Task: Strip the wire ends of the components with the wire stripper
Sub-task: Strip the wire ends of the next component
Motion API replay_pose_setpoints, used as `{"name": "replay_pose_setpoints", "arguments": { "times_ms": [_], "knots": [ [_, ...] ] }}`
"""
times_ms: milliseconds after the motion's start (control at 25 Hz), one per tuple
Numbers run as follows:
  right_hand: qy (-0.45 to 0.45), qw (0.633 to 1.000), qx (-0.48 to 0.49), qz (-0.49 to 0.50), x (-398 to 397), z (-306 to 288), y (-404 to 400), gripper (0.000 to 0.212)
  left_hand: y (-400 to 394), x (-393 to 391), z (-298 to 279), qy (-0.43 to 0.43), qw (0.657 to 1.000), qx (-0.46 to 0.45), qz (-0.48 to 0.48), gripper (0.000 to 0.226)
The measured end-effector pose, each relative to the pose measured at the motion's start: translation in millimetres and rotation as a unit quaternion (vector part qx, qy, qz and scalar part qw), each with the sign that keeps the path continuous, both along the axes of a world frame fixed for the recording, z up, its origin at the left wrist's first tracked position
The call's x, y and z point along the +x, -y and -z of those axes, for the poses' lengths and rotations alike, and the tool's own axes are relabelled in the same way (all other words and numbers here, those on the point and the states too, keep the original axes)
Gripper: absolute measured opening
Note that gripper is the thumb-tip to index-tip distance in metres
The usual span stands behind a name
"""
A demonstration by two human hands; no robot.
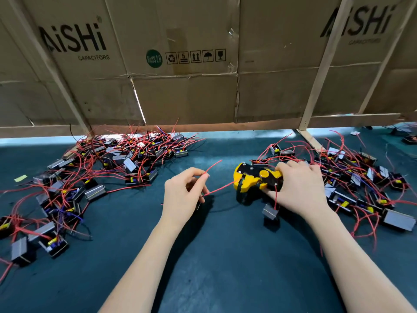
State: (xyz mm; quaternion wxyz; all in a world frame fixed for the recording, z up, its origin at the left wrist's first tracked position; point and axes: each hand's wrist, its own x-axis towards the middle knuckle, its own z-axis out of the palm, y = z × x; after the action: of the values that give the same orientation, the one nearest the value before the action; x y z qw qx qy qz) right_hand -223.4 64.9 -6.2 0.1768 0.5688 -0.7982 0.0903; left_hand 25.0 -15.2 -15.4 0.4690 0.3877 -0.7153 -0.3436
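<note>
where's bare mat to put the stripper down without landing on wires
Bare mat lies in front between the two forearms, and in the strip behind the left hand and the wire stripper, up to the cardboard wall. Crowded: the left pile and the right pile; one component sits under the right hand.

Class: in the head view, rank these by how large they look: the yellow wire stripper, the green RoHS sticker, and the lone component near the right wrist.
1. yellow wire stripper
2. lone component and green RoHS sticker: too alike to rank; sticker sits farther back.
</note>
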Motion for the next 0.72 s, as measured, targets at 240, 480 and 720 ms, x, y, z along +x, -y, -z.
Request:
{"name": "replay_pose_setpoints", "arguments": {
  "times_ms": [240,480,720],
  "knots": [
    [0.297,0.932,-0.181,-0.100,14.9,-9.7,-1.6,0.031,2.5,-1.9,-2.8,-0.067,0.995,0.075,0.019,0.011],
    [0.163,0.977,-0.131,-0.037,29.1,-5.0,-0.9,0.037,-7.9,-6.3,-3.6,-0.032,0.995,0.061,0.074,0.019],
    [0.203,0.967,-0.149,0.032,23.4,-8.2,-1.3,0.037,-9.1,-7.7,-5.4,-0.111,0.980,0.100,0.129,0.017]
  ]
}}
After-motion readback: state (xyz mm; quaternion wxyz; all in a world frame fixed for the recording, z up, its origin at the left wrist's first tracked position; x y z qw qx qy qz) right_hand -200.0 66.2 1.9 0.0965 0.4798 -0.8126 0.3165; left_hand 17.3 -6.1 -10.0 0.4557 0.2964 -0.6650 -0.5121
